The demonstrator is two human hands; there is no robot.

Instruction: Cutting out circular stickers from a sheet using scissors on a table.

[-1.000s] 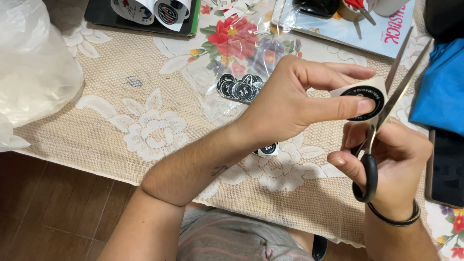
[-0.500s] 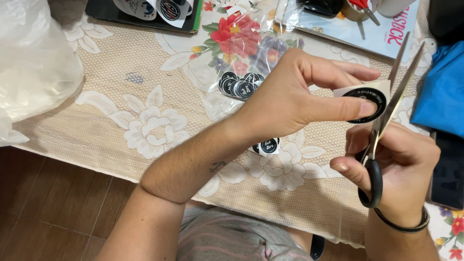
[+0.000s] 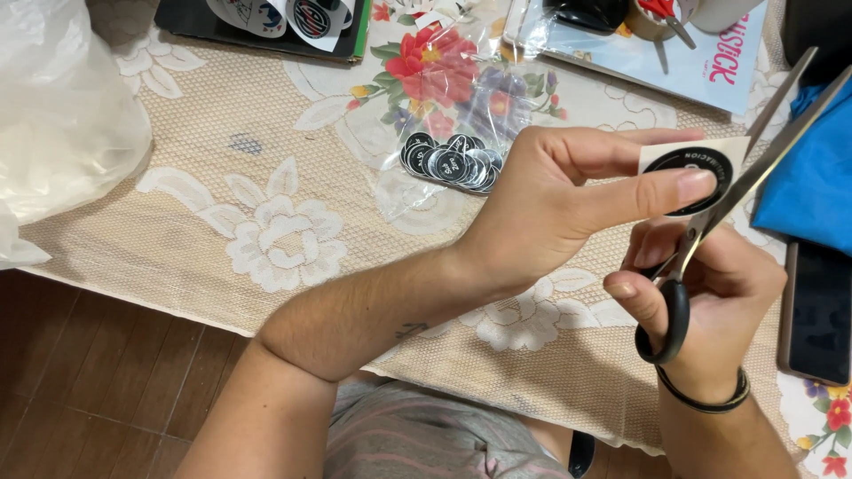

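Both forearms are bare — no sleeves reach into view. The left hand [image 3: 541, 213] wears no rings, and its nails are short and plain; a small dark mark, perhaps a tattoo, sits on the underside of the left forearm. The right hand [image 3: 719, 302] carries a thin black band [image 3: 706, 399] around the wrist. Below, a grey striped garment [image 3: 426, 435] covers the lap — its faint stripes look pinkish.

Scissors [image 3: 710, 222] tips cut off at right edge.
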